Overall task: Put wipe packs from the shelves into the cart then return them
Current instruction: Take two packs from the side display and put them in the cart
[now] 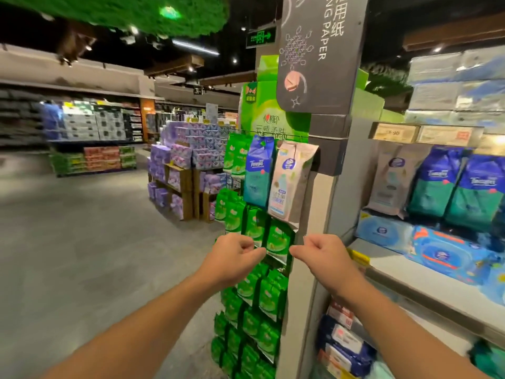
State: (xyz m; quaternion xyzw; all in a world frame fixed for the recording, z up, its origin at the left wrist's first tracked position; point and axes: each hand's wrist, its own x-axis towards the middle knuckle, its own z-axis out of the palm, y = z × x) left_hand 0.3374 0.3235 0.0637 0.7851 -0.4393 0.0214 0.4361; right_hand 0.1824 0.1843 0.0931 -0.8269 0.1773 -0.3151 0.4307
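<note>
Up front, left hand [232, 255] and right hand [325, 254] both curled in a tight grip holding nothing (fingertips near each other), before green wipe packs [276, 242] hanging on the rack [262, 138], blue pack [258, 170] and pink pack [291, 181] above, shelf [410, 277] at right.

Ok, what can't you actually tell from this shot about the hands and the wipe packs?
- Head view: whether the left hand or right hand pinches a green wipe pack; curled fingers hide the fingertips.
- The cart: not in frame.
- Price labels: blurred, mostly unreadable.
- Packs on the lower shelf: cut off by the bottom edge, blurred.
</note>
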